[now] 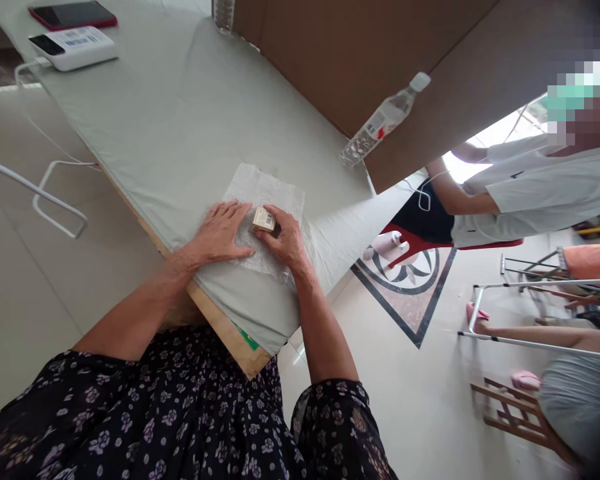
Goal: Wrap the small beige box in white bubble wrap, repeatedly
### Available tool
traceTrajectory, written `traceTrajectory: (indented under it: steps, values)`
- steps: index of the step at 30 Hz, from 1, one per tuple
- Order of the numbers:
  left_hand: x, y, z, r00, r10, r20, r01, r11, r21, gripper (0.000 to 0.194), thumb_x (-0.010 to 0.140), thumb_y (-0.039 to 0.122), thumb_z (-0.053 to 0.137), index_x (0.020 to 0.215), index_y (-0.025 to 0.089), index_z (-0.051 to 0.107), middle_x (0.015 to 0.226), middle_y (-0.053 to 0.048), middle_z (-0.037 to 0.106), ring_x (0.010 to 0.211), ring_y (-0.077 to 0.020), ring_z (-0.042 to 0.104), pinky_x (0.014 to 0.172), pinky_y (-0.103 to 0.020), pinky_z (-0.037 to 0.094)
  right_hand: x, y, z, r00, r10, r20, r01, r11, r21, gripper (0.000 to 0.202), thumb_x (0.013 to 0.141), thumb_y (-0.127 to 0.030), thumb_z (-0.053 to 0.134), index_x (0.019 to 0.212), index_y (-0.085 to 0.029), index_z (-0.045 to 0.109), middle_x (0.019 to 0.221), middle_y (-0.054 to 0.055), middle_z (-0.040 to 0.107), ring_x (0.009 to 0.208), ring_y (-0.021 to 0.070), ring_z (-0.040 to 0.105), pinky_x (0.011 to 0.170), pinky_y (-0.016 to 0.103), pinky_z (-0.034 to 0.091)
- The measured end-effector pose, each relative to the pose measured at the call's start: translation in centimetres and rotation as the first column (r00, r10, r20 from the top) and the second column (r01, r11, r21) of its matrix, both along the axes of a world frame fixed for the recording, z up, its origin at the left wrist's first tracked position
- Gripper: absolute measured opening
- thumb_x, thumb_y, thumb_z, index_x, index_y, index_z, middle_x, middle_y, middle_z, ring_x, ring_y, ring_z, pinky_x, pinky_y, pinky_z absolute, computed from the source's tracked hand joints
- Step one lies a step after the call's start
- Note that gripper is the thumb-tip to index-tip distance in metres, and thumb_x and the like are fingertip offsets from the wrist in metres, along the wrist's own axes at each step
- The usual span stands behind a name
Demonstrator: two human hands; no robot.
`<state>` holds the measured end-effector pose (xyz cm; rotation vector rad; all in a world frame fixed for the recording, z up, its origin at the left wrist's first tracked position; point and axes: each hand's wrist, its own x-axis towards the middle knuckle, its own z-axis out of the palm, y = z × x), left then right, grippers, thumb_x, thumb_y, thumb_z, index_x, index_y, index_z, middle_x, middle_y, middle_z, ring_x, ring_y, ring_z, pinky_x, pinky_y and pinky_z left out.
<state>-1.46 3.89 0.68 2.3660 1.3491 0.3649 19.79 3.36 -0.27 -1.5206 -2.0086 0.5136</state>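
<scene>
My right hand [290,245] pinches 1 small box [264,219] over bubble wrap [249,183], my left hand [221,233] spread, likely steadying the sheet.

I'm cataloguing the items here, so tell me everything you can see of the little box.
The small box is squarish and cream, apparently card, with fine print and a barcode; the print is too small to read. It looks closed and undented where visible. The right hand pinches it between thumb and fingers, over the bubble wrap; whether it rests there is unclear. The left hand is clear of it.
</scene>
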Motion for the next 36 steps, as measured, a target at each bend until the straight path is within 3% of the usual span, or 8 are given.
traceTrajectory:
  steps: [12,16,18,20,23,30,33,36]
  values:
    - [-0.1,0.4,-0.1,0.999,-0.02,0.031,0.02,1.0,-0.006,0.102,0.078,0.053,0.072,0.163,0.014,0.033,0.168,-0.019,0.04,0.16,-0.0413,0.029,0.131,-0.057,0.019,-0.6,-0.6,1.2,0.994,-0.012,0.105,0.013,1.0,-0.001,0.059,0.09,-0.035,0.069,0.147,-0.023,0.056,0.15,0.014,0.063,0.132,0.0335,0.06,0.109,0.052,0.045]
    - [-2.2,-0.5,0.2,0.99,-0.076,0.119,0.075,0.997,0.013,0.091,0.082,0.056,0.069,0.159,0.017,0.041,0.168,-0.018,0.04,0.16,-0.0403,0.029,0.13,-0.058,0.025,0.6,-3.9,3.0,0.994,-0.051,0.099,0.039,0.991,0.124,0.051,0.096,-0.038,0.064,0.144,-0.025,0.057,0.147,0.013,0.064,0.127,0.0299,0.062,0.106,0.049,0.046]
    - [-3.6,-1.5,0.4,0.985,-0.098,0.14,0.093,0.995,0.042,0.083,0.085,0.055,0.067,0.156,0.019,0.046,0.167,-0.016,0.043,0.159,-0.0395,0.031,0.129,-0.058,0.025,0.9,-6.4,3.4,0.986,0.067,0.153,-0.088,0.986,0.138,0.045,0.096,-0.04,0.067,0.138,-0.024,0.062,0.137,0.012,0.07,0.123,0.0285,0.065,0.105,0.046,0.046]
    - [-4.8,-2.6,0.5,0.983,-0.122,0.137,0.112,0.991,0.075,0.076,0.084,0.052,0.07,0.151,0.02,0.053,0.163,-0.015,0.048,0.157,-0.0403,0.034,0.129,-0.059,0.026,0.9,-8.7,3.1,0.95,0.164,0.265,-0.207,0.968,0.143,0.042,0.095,-0.041,0.07,0.132,-0.02,0.065,0.135,0.014,0.071,0.122,0.0298,0.065,0.104,0.046,0.046]
    - [-5.2,-4.0,0.6,0.981,-0.167,0.098,0.155,0.981,0.117,0.07,0.082,0.045,0.074,0.145,0.021,0.059,0.161,-0.016,0.05,0.156,-0.0419,0.035,0.128,-0.061,0.026,0.3,-10.2,1.8,0.92,0.104,0.377,-0.189,0.962,0.195,0.02,0.101,-0.028,0.062,0.117,-0.02,0.071,0.13,0.013,0.074,0.114,0.0272,0.068,0.103,0.045,0.043]
    - [-2.5,-3.7,1.5,0.979,-0.118,0.163,0.086,0.977,0.194,0.037,0.088,0.032,0.07,0.123,0.021,0.071,0.156,-0.016,0.057,0.152,-0.0379,0.045,0.125,-0.059,0.033,-0.8,-7.9,2.6,0.966,-0.124,0.227,0.031,0.927,0.373,0.026,0.109,-0.024,0.046,0.097,-0.021,0.068,0.105,0.006,0.08,0.093,0.0204,0.07,0.094,0.038,0.041]
    - [-1.1,-2.2,2.3,0.948,-0.002,0.319,-0.058,0.982,0.18,0.014,0.092,0.031,0.064,0.092,0.02,0.072,0.142,-0.014,0.069,0.141,-0.0334,0.058,0.12,-0.053,0.041,-0.6,-6.9,3.8,0.967,-0.148,0.207,0.079,0.948,0.309,0.022,0.108,-0.032,0.05,0.098,-0.023,0.068,0.099,0.005,0.079,0.093,0.0217,0.068,0.093,0.039,0.04]
    - [0.1,-0.6,3.2,0.893,0.106,0.438,-0.14,0.989,0.046,0.015,0.089,0.033,0.063,0.081,0.02,0.067,0.128,-0.012,0.076,0.123,-0.0288,0.069,0.106,-0.044,0.052,-0.1,-5.7,4.1,0.972,-0.141,0.189,0.099,0.972,0.214,0.015,0.101,-0.037,0.061,0.096,-0.024,0.067,0.102,0.006,0.078,0.098,0.0238,0.068,0.095,0.04,0.042]
